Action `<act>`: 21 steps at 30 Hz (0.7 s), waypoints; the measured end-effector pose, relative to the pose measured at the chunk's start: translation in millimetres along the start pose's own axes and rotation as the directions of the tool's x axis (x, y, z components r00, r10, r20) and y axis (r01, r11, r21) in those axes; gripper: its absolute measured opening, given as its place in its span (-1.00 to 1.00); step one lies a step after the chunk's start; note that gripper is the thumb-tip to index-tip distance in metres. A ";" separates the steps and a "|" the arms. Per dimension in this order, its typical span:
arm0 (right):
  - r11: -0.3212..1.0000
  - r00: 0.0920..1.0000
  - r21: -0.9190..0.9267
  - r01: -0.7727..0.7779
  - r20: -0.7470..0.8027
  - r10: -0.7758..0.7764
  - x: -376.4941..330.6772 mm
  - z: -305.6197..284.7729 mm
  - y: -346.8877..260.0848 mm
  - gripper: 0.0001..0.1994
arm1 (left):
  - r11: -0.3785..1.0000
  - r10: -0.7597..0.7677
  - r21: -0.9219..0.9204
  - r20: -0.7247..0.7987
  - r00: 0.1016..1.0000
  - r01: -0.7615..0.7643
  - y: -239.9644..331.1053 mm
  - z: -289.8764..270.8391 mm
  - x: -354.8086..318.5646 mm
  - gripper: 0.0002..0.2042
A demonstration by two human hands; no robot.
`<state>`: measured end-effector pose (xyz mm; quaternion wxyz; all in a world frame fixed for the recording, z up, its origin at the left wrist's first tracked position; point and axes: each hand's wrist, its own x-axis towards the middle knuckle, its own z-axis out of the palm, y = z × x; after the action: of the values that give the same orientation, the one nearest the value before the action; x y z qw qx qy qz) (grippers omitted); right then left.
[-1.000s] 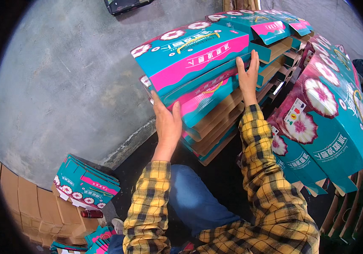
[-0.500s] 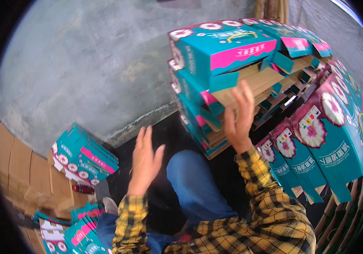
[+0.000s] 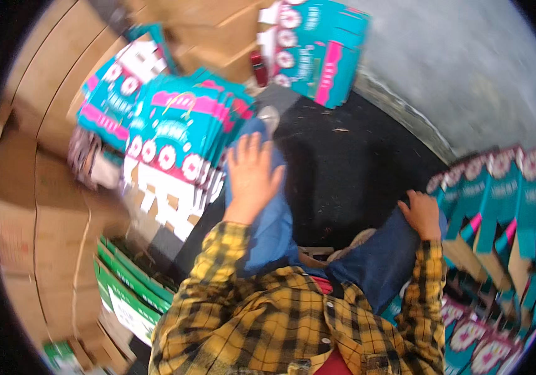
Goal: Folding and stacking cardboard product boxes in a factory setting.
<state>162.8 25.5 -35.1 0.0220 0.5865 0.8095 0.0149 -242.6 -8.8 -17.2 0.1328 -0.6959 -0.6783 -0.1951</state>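
Note:
My left hand (image 3: pixel 250 175) lies over my left knee in blue jeans, fingers spread and holding nothing. Close to its left is a stack of flat, unfolded teal and pink cartons (image 3: pixel 177 125) with white flaps and round flower-like prints. My right hand (image 3: pixel 423 215) rests on my right knee, fingers loosely stretched and nothing in them. Just beyond it, at the right, stand piled teal cartons (image 3: pixel 499 194) folded into shape with open ends. Slight blur softens the picture.
Brown cardboard boxes (image 3: pixel 61 231) line the left side. Green cartons (image 3: pixel 133 284) stand at the lower left. Another stack of flat teal cartons (image 3: pixel 324 53) leans near the grey wall (image 3: pixel 455 62), beside a dark red object (image 3: pixel 258 69). Black flooring (image 3: pixel 337 169) lies ahead.
The view has turned left, from the built carton pile to the flat stacks. Both hands, raised in the air before, have come down onto my knees.

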 end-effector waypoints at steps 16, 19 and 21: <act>0.972 0.972 0.099 0.212 0.080 -0.220 6.5 17.1 -28.4 -0.64 | -0.666 -0.593 -0.711 0.688 0.418 0.225 -166.2 138.3 -121.5 -0.80; 0.978 0.972 0.116 0.172 0.144 -0.188 -8.0 0.3 -11.4 -0.66 | -0.402 -0.352 -0.856 0.472 0.808 0.326 -210.5 139.1 -162.5 -0.71; 0.947 0.959 0.203 0.248 0.086 -0.270 5.4 -5.9 -38.7 -0.71 | -0.753 0.028 -0.569 0.473 0.881 0.330 -325.9 75.6 -205.4 -0.58</act>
<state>124.1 18.7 -31.3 0.0134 0.4742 0.8748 -0.0987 -561.0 -143.5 -203.2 -0.6983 -0.2230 -0.2200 -0.6436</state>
